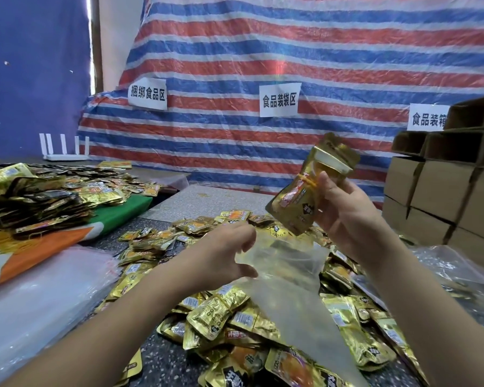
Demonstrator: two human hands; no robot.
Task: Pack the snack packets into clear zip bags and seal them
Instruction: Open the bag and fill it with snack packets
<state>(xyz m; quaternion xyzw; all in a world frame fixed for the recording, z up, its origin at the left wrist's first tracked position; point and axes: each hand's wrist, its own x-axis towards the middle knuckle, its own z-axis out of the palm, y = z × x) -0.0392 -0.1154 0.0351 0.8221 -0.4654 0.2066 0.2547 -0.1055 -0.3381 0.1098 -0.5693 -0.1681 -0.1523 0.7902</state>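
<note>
My right hand (344, 213) grips a bundle of gold snack packets (310, 188) tied with a yellow rubber band, held tilted above the table. My left hand (224, 252) pinches the top edge of a clear zip bag (285, 277), which hangs over the pile with its mouth just below the bundle. Several loose gold snack packets (224, 317) lie heaped on the speckled table (165, 364) under both hands.
A stack of clear bags (39, 303) lies at the left. Behind it, more gold packets (39, 191) are heaped on a green and orange cloth (118, 213). Brown cardboard boxes (442, 196) are stacked at the right. A striped tarp (263, 65) with paper signs covers the back.
</note>
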